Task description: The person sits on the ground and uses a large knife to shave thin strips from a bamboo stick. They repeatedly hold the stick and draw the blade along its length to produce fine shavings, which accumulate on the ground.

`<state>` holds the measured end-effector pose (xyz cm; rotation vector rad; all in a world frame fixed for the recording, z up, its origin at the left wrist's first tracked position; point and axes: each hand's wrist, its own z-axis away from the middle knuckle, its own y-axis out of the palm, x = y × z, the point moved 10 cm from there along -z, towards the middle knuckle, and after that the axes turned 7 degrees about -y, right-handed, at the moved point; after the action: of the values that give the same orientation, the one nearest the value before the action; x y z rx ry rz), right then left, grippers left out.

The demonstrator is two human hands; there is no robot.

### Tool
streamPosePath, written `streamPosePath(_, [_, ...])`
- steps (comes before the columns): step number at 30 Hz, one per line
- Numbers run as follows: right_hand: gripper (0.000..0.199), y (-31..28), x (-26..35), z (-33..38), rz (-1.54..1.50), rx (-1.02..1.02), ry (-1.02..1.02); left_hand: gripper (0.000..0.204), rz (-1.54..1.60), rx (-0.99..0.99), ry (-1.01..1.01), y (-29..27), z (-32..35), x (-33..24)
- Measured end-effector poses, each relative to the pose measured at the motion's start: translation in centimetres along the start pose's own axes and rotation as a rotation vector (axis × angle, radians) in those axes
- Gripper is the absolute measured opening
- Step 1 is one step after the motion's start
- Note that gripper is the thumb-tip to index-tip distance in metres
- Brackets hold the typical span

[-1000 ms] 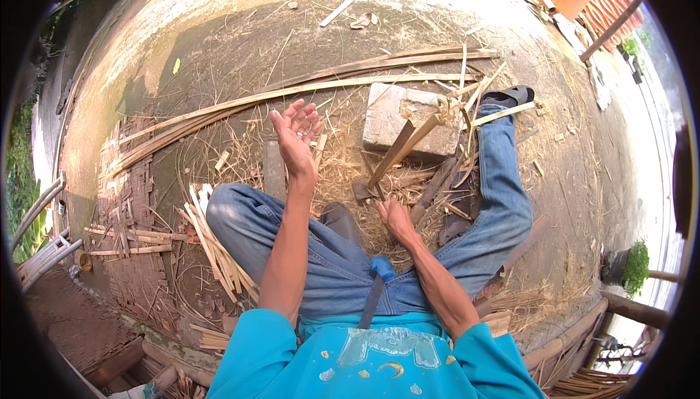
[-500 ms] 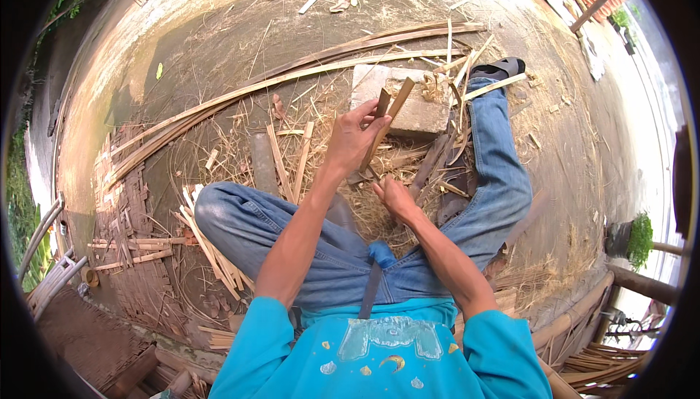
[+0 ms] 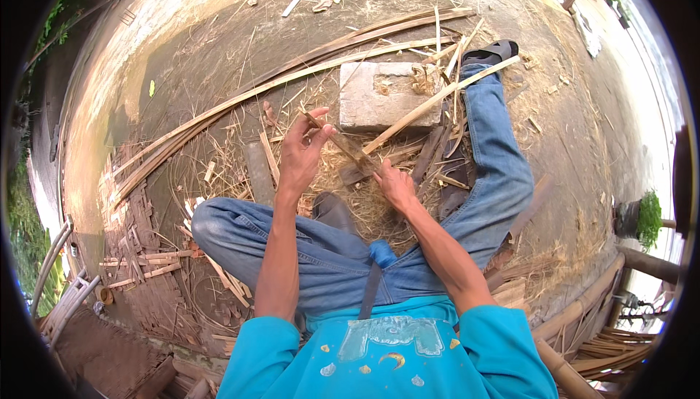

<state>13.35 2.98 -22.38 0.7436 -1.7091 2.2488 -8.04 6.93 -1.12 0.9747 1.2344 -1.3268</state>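
Note:
My left hand [image 3: 300, 152] is closed with its fingertips pinching the upper part of a narrow brown bamboo strip [image 3: 345, 145]. The strip slants down to the right, and its lower end meets my right hand [image 3: 397, 186]. That hand is closed low between my legs; what its fingers grip is hidden. A pale bamboo strip [image 3: 426, 109] runs from just above my right hand, over the right part of a stone block [image 3: 364, 107], toward my right foot.
Long bamboo strips [image 3: 292, 71] lie curved across the ground beyond the block. Shavings [image 3: 375, 213] cover the ground between my legs. Split pieces [image 3: 227, 282] rest beside my left knee, near a torn woven mat [image 3: 149, 282]. A bamboo pole [image 3: 583, 300] is at the right.
My left hand has moved left and slightly down with the brown strip. The paler strip it held beside it now lies across the block. My right hand stays almost in place.

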Motion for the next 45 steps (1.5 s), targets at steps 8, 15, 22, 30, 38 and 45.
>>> streamPosePath(8, [0.047,-0.7,-1.3,-0.6,0.032,0.044,0.013,0.055,0.126,0.011,0.002,-3.8,2.8,-4.5])
streamPosePath(15, [0.048,-4.3,2.6,1.2,-0.247,0.027,0.057,0.045,0.017,-0.026,0.051,-4.0,1.7,-0.3])
streamPosePath(22, [0.048,-5.2,1.6,3.6,-0.515,-0.091,0.169,0.037,-0.061,-0.008,0.041,-2.8,0.7,2.2])
streamPosePath(30, [0.041,-7.5,7.2,5.6,-1.157,-0.056,0.192,0.047,0.034,0.019,-0.026,-1.7,1.7,1.4])
streamPosePath(38, [0.051,-18.6,15.4,5.8,-1.114,-0.105,-0.128,0.035,0.205,0.100,-0.002,2.0,2.2,2.0])
streamPosePath(45, [0.046,-19.9,18.1,7.1,-1.203,-0.019,-0.131,0.031,0.081,0.109,0.016,2.7,2.9,1.3])
